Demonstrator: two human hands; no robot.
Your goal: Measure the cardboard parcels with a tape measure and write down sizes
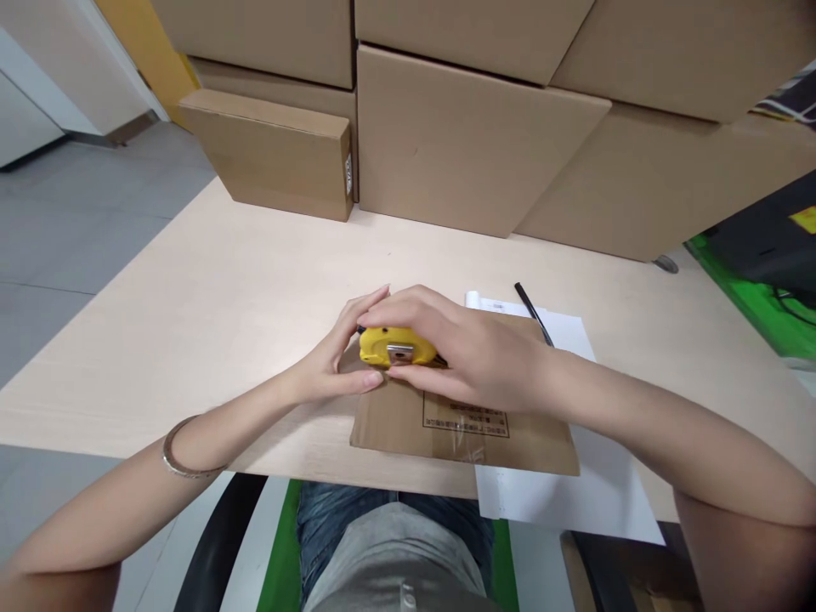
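Observation:
A yellow tape measure (390,347) with a metal clip rests on a flat brown cardboard box (468,429) near the table's front edge. My right hand (462,348) is wrapped over the tape measure from the right and grips it. My left hand (337,357) touches its left end, thumb and fingers curled round that side. A silver bangle (182,466) sits on my left wrist. The cardboard box carries a printed label on its top.
A white sheet (574,484) lies under the box, overhanging the light wooden table (210,314). A black pen (534,313) lies behind my right hand. Large cardboard boxes (465,144) are stacked along the table's back. A green mat (758,306) is at right.

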